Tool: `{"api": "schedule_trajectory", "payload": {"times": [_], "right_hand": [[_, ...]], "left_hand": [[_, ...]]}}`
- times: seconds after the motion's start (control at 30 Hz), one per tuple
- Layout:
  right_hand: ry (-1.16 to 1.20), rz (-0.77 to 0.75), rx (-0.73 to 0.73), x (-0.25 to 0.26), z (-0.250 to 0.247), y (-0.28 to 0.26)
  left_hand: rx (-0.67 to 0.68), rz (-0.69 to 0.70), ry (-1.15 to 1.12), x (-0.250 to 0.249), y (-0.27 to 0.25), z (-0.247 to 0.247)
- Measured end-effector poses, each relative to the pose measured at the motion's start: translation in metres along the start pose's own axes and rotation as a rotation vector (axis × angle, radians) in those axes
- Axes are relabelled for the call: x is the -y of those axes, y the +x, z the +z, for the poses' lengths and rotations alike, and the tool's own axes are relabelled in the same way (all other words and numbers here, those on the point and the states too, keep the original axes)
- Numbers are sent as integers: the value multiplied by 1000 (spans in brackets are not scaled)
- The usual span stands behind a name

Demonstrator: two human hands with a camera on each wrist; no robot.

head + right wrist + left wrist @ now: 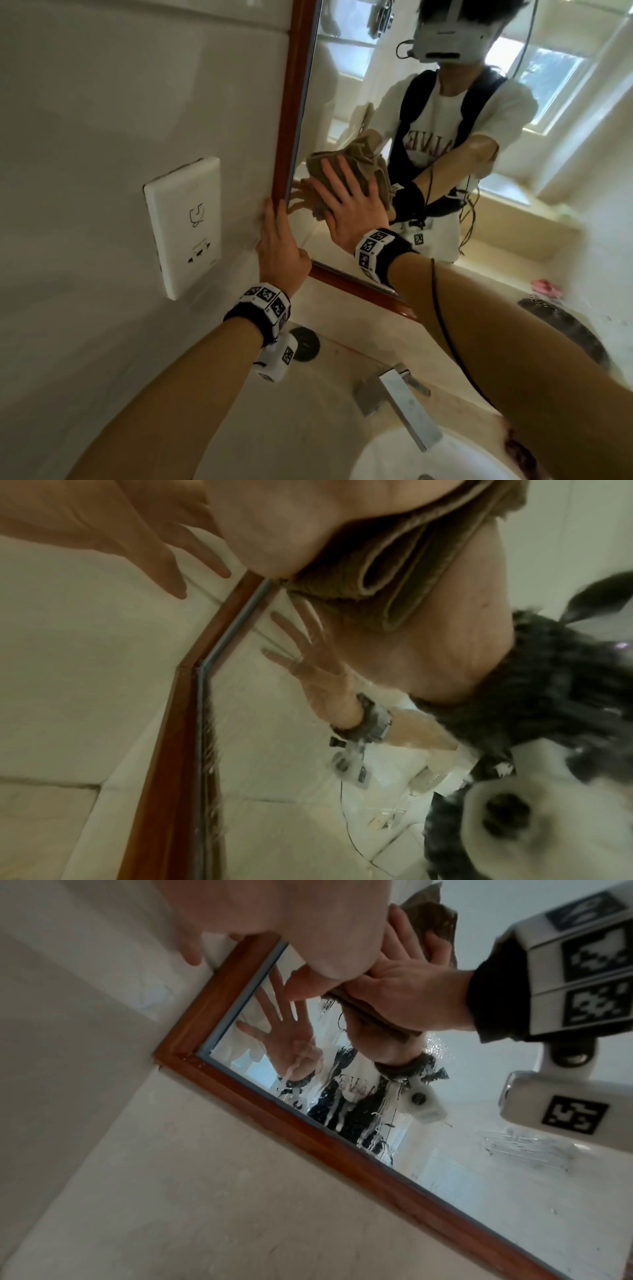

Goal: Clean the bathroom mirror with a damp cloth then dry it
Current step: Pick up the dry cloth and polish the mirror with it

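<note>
The right hand (346, 202) covered much of the cloth (337, 161), hiding where cloth met the mirror (342, 68). The mirror's top ran off the head view's edge, and the sink (394, 459) was cut off at the bottom

A: The mirror (342, 85) is glossy glass streaked with wet runs, set in a smooth varnished wooden frame (291, 102).
B: The cloth (342, 161) looks like soft, matt terry; the faucet (400, 397) is shiny metal, the socket plate (183, 226) smooth plastic.
</note>
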State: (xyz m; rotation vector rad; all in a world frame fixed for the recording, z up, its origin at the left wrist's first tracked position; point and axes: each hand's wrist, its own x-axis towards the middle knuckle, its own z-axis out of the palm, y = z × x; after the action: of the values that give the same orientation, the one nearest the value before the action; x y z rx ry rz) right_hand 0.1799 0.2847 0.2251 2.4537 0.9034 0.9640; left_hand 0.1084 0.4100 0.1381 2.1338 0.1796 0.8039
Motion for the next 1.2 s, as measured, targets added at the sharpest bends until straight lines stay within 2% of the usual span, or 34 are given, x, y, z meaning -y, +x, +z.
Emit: {"api": "schedule_trajectory", "payload": {"times": [0.3,0.67,0.87,1.2], "right_hand": [[-15,-53,46,34,20,3],[-53,-209,154,53,46,-8],[-115,-377,306,66,66,-31],[-90,-385,349,62,71,-40]], "left_hand": [[48,-41,-85,22,-15,-2],[40,-18,-126,32,-20,-7],[27,-46,-128,28,-21,-5],[53,-70,-111,29,-20,-3]]}}
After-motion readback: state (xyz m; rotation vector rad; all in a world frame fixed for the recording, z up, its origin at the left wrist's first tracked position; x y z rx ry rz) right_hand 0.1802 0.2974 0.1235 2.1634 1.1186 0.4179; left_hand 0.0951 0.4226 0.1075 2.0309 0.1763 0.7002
